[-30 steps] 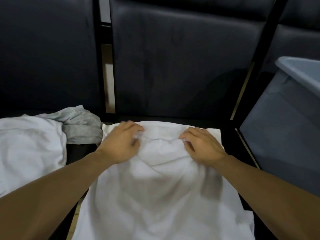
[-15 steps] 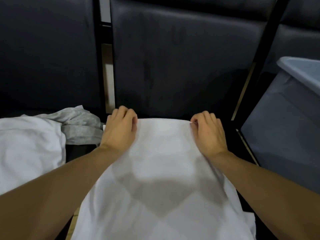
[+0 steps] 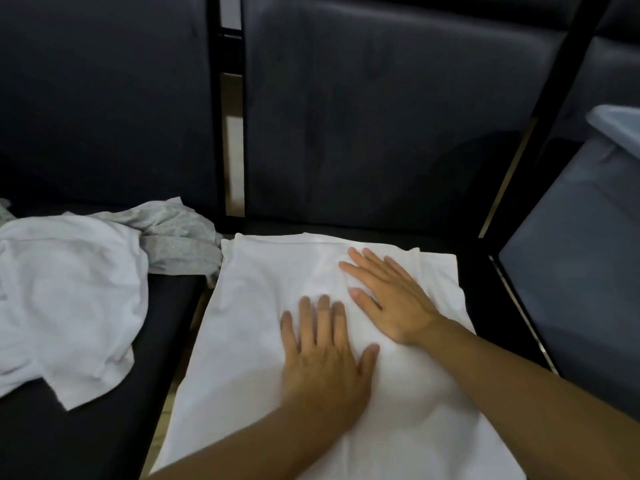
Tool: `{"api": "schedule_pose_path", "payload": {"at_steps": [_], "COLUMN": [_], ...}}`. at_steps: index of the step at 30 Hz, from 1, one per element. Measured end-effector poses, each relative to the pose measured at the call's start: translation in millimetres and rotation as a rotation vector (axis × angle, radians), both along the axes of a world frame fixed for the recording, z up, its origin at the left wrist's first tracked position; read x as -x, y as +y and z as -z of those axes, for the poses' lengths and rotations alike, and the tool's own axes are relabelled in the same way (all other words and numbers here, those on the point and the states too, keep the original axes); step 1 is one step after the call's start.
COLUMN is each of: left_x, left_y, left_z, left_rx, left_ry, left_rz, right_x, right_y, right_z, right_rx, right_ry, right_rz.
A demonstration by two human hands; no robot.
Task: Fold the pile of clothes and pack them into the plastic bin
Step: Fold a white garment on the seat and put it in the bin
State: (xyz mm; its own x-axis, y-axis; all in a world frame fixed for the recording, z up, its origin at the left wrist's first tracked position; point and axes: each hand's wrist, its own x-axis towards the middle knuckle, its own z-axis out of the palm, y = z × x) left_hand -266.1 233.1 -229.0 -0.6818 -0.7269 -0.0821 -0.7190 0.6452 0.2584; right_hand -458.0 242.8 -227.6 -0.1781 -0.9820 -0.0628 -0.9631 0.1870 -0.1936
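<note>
While both hands, left (image 3: 323, 362) and right (image 3: 388, 296), lie flat and released on the white shirt (image 3: 249, 341) spread on the dark seat (image 3: 86, 427), step: smoothing; next, judged: another fold, then the plastic bin (image 3: 571, 271) just beside.

A flat white cotton garment (image 3: 256, 341) lies spread on a dark padded bench seat (image 3: 86, 427). The left hand (image 3: 323, 362) and the right hand (image 3: 391, 296) both press on it with straight, spread fingers, side by side near its middle. To the left sits a crumpled white shirt (image 3: 65, 289) beside a rumpled grey cloth (image 3: 180, 237). A translucent grey plastic bin (image 3: 581, 258) stands at the right edge.
</note>
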Motion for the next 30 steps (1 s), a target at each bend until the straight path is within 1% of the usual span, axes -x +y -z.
{"api": "schedule_pose_path", "payload": {"at_steps": [2, 4, 7, 10, 14, 16, 17, 19, 21, 23, 25, 26, 27, 28, 30], "left_x": [-0.7, -2.3, -4.7, -13.8, -16.7, -12.2, -9.4, -5.6, -7.1, -18.8, -38.2, -47.2, -55.4, -63.4, -81.9], "left_y": [-0.4, -4.4, -18.9, -57.2, -106.2, -112.3, -109.4, -93.3, -73.6, -58.5, -48.5, -41.4, -35.2, -33.0, -37.2], "left_z": [0.5, -4.3, -5.3, -4.8, -12.4, -21.9, -26.4, -36.0, -38.4, -37.4, -32.7, -31.1, -30.9, -31.7, -32.6], "left_rx": [0.027, 0.051, 0.076, 0.122, 0.225, 0.242, 0.203, 0.08, 0.015, -0.05, -0.124, -0.134, -0.114, -0.067, 0.038], "left_ry": [-0.145, -0.16, -0.145, -0.127, -0.101, -0.108, -0.115, -0.128, -0.111, -0.034, 0.117, 0.222, 0.318, 0.376, 0.379], "left_rz": [0.049, 0.08, 0.207, 0.461, 0.896, 1.018, 1.031, 1.004, 0.916, 0.787, 0.629, 0.524, 0.391, 0.227, -0.126], "right_x": [-2.5, -7.3, -16.9, -38.8, -90.9, -121.6, -135.9, -158.8, -171.3, -172.0, -161.4, -151.2, -139.7, -128.1, -108.5], "right_y": [0.2, 2.6, 17.4, 34.8, 57.4, 62.7, 62.8, 62.6, 61.7, 63.1, 65.2, 68.5, 72.9, 77.2, 83.1], "right_z": [-0.4, -0.8, -0.4, 1.5, 0.1, -3.2, -5.7, -13.7, -23.7, -35.6, -49.4, -56.9, -63.5, -69.0, -74.6], "right_rx": [-0.041, -0.058, -0.062, -0.055, -0.021, -0.044, -0.059, -0.103, -0.159, -0.217, -0.243, -0.238, -0.221, -0.196, -0.153], "right_ry": [0.022, 0.032, 0.034, 0.006, -0.097, -0.169, -0.211, -0.339, -0.479, -0.555, -0.632, -0.653, -0.64, -0.594, -0.489], "right_rz": [0.052, 0.129, 0.281, 0.549, 0.909, 1.046, 1.11, 1.217, 1.267, 1.268, 1.256, 1.243, 1.227, 1.209, 1.175]}}
